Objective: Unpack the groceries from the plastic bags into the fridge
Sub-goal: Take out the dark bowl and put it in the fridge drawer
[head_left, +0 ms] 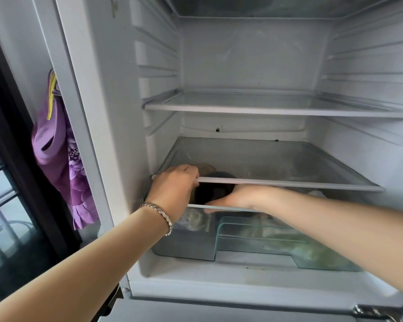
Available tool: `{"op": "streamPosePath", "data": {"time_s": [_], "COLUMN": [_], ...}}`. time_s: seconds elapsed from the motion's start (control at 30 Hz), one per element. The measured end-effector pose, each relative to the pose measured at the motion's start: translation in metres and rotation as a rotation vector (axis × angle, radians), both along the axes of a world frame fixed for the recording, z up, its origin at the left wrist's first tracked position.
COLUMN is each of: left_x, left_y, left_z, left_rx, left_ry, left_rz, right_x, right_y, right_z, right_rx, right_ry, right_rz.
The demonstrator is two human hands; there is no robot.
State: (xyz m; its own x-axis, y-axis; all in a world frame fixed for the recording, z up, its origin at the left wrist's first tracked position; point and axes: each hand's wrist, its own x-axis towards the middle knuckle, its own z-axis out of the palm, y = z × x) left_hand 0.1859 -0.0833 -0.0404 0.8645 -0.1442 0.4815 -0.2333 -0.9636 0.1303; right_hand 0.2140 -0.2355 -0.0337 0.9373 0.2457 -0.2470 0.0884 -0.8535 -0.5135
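You are facing the open white fridge [116,135], its pale interior filling most of the view. The upper clear glass shelf [265,105] is sitting bare across the middle. Below it, the lower clear glass shelf with a white front trim [289,163] is covering the clear plastic crisper drawer [254,238] at the bottom; pale greenish produce is showing blurred through the drawer's right side, too indistinct to name.

Outside the fridge, on the left, a purple floral cloth with a yellow strap [63,159] is hanging beside the cabinet wall.

Your left forearm is reaching up from the lower left. The left hand [175,189] is clenching around the left end of the lower shelf's front trim, fingers curling over the top of it.

Your right forearm is coming in from the right edge. The right hand [240,196] is lying in the gap between the lower shelf and the drawer's upper rim, palm turned towards a dark round item [212,191] and touching its right side; the fingers are hidden behind the item, so you cannot tell whether they are closing around it. That dark item is sitting at the left of the drawer opening, just under the shelf trim, between your two hands. A brownish rounded item [207,169] is showing dimly through the glass just behind it.

A silver link bracelet [159,216] is circling your left wrist.
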Motion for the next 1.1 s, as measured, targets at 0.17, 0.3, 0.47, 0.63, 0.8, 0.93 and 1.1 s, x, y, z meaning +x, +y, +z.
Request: {"op": "streamPosePath", "data": {"time_s": [0.17,0.3,0.47,0.63,0.8,0.93,1.1], "left_x": [-0.002,-0.014,-0.04,-0.033,-0.043,-0.061,-0.082], "left_y": [0.002,0.006,-0.013,-0.022,-0.026,-0.023,-0.017], "left_z": [0.0,-0.015,-0.016,-0.018,-0.027,-0.032,-0.035], "left_rx": [0.017,0.042,0.14,-0.14,-0.197,-0.225,-0.168], "left_ry": [-0.065,-0.349,-0.009,-0.004,-0.186,-0.2,-0.306], "left_rz": [0.013,-0.095,-0.151,0.027,-0.001,-0.064,-0.127], "right_x": [-0.001,-0.006,-0.006,-0.015,-0.025,-0.03,-0.036], "right_y": [0.0,-0.005,-0.01,-0.008,-0.016,-0.013,-0.017], "right_z": [0.001,-0.003,0.002,0.016,0.018,0.007,-0.009], "right_rx": [-0.005,-0.082,-0.098,-0.079,-0.146,-0.167,-0.207], "right_ry": [0.013,-0.009,0.068,0.141,0.184,0.174,0.163], "right_rz": [0.015,0.068,0.136,0.145,0.182,0.242,0.303]}}
